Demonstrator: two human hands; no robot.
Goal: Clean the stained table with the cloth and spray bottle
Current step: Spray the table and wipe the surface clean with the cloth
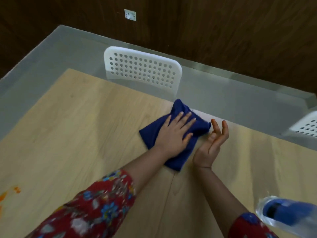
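The blue cloth lies folded on the pale wooden table, right of centre and close to the far edge. Its long axis runs roughly near to far. The bunched, narrower end points toward the far edge and the white perforated chair beyond it, and a squarer corner points back toward the person.

The left hand lies palm down on the middle of the cloth. Its fingers are straight and spread, pointing far and to the right, and they press the fabric flat rather than gripping it. The right hand is just beside the cloth's right side, turned palm up and inward. Its fingers are apart and loosely bent, and it holds nothing. Whether its edge rests on the table cannot be told. Both forearms come out of red floral sleeves.

The spray bottle is in the near right corner of the view, well apart from both hands. It is clear with a blue head, and too blurred to tell which way the nozzle points. An orange stain marks the table at the near left, well away from the cloth.

A second white chair shows at the right edge. Grey floor and a dark wooden wall with a white socket lie beyond.
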